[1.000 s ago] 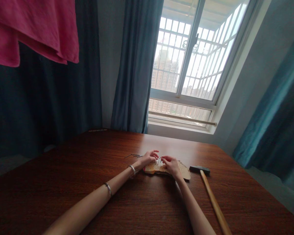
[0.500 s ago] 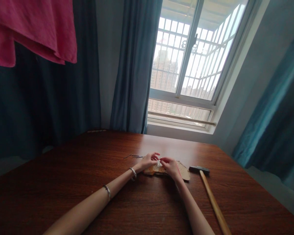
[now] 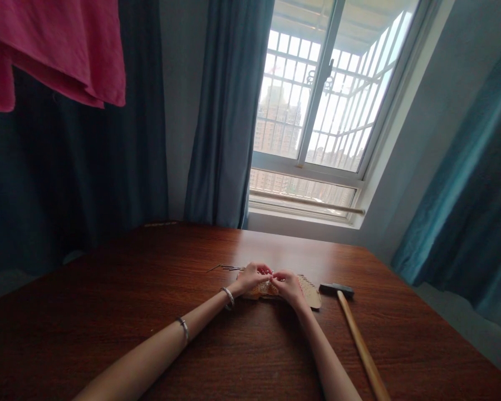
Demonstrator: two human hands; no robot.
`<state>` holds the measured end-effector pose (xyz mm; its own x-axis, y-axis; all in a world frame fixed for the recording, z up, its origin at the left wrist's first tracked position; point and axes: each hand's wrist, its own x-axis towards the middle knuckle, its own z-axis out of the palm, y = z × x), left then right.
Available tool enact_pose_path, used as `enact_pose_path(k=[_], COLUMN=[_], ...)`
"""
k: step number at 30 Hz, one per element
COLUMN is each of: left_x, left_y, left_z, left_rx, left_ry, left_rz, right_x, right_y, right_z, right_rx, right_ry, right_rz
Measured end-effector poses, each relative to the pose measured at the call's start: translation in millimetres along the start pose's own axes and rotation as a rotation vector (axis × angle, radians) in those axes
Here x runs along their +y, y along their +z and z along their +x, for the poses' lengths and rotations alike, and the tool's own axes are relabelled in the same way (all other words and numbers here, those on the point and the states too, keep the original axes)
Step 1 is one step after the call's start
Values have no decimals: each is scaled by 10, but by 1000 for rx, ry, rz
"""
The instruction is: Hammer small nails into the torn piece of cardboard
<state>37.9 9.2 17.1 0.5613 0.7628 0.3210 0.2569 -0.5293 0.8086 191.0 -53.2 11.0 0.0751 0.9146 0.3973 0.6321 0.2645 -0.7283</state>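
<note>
Tan round-cornered board (image 3: 310,293) | wooden-handled hammer (image 3: 356,333) just beside | glossy table (image 3: 242,351)

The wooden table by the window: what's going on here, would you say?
A person is working with both bare hands over a pale, flat, dotted piece lying on the wooden table. The fingers of the left hand and right hand come close together above it; what they may be pinching is too small to tell. A few thin dark rods lie just beyond the left hand, and a hammer lies untouched to the right.
</note>
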Motion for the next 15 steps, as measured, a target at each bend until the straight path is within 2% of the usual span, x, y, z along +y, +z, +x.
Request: enact_pose_path(k=[5,8,10,12,15], left_x=[-30,-14,3,13,0], left_y=[19,16,15,18,32], left_z=[10,12,11,11,12], left_rx=[26,17,18,20,12], left_ry=[-21,-32,-48,-75,-94], left_rz=[10,7,7,9,-5], right_x=[-45,-149,-231,-280,-236], right_y=[44,-90,-336,-688,-1227], right_z=[-8,31,34,-52,-442], right_rx=[-10,-23,-2,71,236], right_ry=[12,25,39,66,178], right_rz=[-19,-31,-47,-80,-177])
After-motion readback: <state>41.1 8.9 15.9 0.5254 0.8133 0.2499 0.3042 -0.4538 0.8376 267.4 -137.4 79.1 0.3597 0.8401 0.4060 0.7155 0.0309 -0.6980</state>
